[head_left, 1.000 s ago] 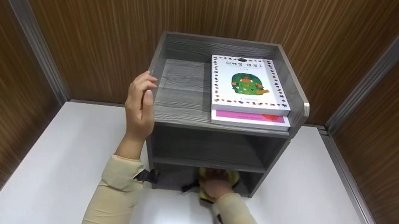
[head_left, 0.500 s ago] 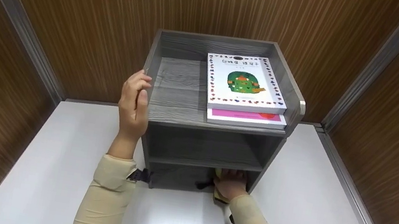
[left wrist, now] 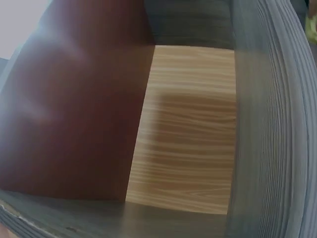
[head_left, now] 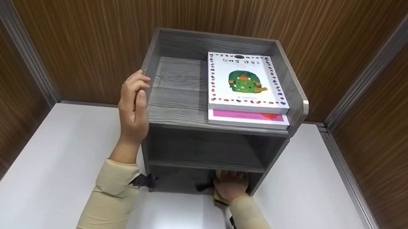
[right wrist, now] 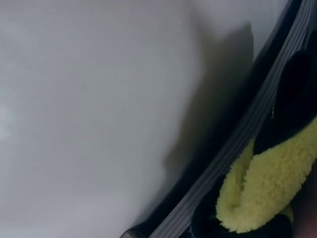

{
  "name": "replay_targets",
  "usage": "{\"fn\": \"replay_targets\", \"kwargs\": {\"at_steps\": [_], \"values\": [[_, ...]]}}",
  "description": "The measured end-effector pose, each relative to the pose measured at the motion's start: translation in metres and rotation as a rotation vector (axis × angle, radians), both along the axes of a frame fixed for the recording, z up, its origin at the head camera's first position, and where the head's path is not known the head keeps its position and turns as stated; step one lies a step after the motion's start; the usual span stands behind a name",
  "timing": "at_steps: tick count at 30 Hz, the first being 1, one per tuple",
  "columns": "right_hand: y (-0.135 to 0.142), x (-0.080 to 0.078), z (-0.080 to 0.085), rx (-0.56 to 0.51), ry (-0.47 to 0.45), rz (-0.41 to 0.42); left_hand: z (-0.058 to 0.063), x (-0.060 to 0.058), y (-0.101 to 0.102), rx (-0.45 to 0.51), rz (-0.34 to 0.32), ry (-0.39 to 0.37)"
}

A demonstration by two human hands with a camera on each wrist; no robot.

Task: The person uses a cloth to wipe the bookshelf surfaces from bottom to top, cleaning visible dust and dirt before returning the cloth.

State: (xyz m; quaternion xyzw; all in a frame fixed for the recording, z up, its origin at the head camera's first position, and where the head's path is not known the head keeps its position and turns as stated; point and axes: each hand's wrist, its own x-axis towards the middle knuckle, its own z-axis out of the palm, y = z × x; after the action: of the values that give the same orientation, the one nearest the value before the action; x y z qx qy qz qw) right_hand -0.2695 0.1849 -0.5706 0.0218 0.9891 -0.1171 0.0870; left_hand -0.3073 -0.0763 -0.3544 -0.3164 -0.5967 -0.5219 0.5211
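Observation:
My left hand [head_left: 135,105] holds the upper left side panel of a grey wood-grain shelf unit [head_left: 174,122], its fingers bent over the top edge. Low down, my right hand [head_left: 233,184] lies with outstretched fingers on a fluffy yellow cloth [head_left: 216,194] with dark edging, on the right of the bottom shelf. In the right wrist view the same yellow cloth [right wrist: 267,183] lies against the unit's grey edge. Most of the cloth is hidden by the hand in the head view, and the upper shelf board [head_left: 203,167] hangs over the fingertips.
On the unit's top, at the right, a white book [head_left: 249,82] with a green picture lies on a book with a pink band [head_left: 248,117]. The unit stands on a white tabletop [head_left: 70,159], with brown wood-grain panels [head_left: 213,1] behind and at both sides.
My right hand and the cloth have slid right along the bottom shelf, then settled near its right side. The left hand keeps its place on the side panel. The view has shifted slightly.

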Motion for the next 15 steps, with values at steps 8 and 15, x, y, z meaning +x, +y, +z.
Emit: {"fn": "replay_targets", "kwargs": {"at_steps": [8,15], "values": [[-0.04,-0.013,-0.003,-0.069,0.02,0.119,0.017,0.022,0.008,-0.005,-0.004,-0.005],[-0.1,-0.01,0.002,-0.157,-0.004,0.179,0.019,0.024,0.008,-0.005,-0.018,-0.003]]}}
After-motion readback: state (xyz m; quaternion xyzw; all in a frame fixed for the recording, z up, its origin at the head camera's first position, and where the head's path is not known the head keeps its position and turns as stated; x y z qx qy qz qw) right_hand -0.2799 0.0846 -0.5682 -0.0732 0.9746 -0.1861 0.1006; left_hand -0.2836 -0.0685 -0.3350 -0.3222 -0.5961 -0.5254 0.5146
